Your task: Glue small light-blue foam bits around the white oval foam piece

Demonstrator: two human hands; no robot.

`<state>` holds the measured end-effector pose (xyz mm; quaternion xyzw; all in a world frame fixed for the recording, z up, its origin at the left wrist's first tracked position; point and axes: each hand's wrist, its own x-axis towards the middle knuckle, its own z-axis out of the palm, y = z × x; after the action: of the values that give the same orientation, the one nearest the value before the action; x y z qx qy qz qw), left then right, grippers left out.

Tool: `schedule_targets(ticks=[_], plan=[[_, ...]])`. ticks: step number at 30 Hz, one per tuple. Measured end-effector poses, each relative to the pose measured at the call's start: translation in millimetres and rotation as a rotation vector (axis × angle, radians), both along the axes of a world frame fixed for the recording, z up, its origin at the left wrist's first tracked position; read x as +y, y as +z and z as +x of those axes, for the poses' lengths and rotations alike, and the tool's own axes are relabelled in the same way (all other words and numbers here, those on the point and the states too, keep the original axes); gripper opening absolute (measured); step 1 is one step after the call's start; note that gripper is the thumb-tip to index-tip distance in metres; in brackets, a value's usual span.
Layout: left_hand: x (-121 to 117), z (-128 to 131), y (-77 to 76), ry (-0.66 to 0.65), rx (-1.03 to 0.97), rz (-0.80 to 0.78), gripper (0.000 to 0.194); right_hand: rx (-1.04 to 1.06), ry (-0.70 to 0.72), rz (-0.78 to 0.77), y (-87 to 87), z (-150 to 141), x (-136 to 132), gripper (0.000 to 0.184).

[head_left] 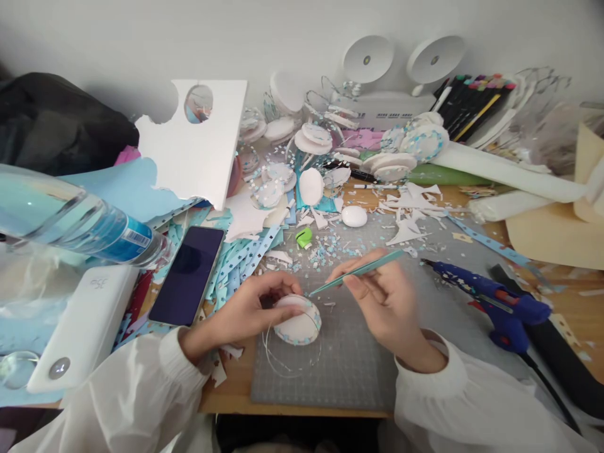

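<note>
My left hand (pixel 267 302) pinches a white oval disc (pixel 298 324) by its upper left edge. Small blue and white pieces dot the disc's rim, and a thin wire loop (pixel 283 368) hangs from it. Between the fingers of my right hand (pixel 382 299) are teal tweezers (pixel 361 269), their tip close to the disc's top edge. Whether the tip holds a piece or touches the rim is too small to tell. Both hands are over the grey cutting mat (pixel 349 371). Beyond them lie tiny blue and white confetti pieces (pixel 325 245) and a green punch (pixel 304 237).
A blue glue gun (pixel 495 299) lies at right with its cord. On the left are a phone (pixel 187 277), a white power bank (pixel 85 327) and a water bottle (pixel 85 220). Decorated discs (pixel 314 138), paper scraps (pixel 408 217) and markers (pixel 476 104) crowd the back.
</note>
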<state>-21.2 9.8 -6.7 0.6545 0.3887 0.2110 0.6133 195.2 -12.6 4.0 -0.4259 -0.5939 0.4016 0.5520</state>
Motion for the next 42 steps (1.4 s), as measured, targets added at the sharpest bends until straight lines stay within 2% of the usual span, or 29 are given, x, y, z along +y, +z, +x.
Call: schedule_targets(ticks=[9,22,42], plan=[[0.1,1.5,-3.1,0.016,-0.122,-0.1,0.034,-0.065,0.095,-0.039,-6.2,-2.6,-0.2,0.005],[1.1,1.6,-3.5,0.014,-0.142,-0.167,0.035,-0.109,0.094,-0.048,-10.0,-3.5,-1.7,0.004],[0.9,4.2,2.5,0.02,-0.119,-0.112,0.027,-0.145,0.101,-0.007,-11.6,-3.8,-3.9,0.006]])
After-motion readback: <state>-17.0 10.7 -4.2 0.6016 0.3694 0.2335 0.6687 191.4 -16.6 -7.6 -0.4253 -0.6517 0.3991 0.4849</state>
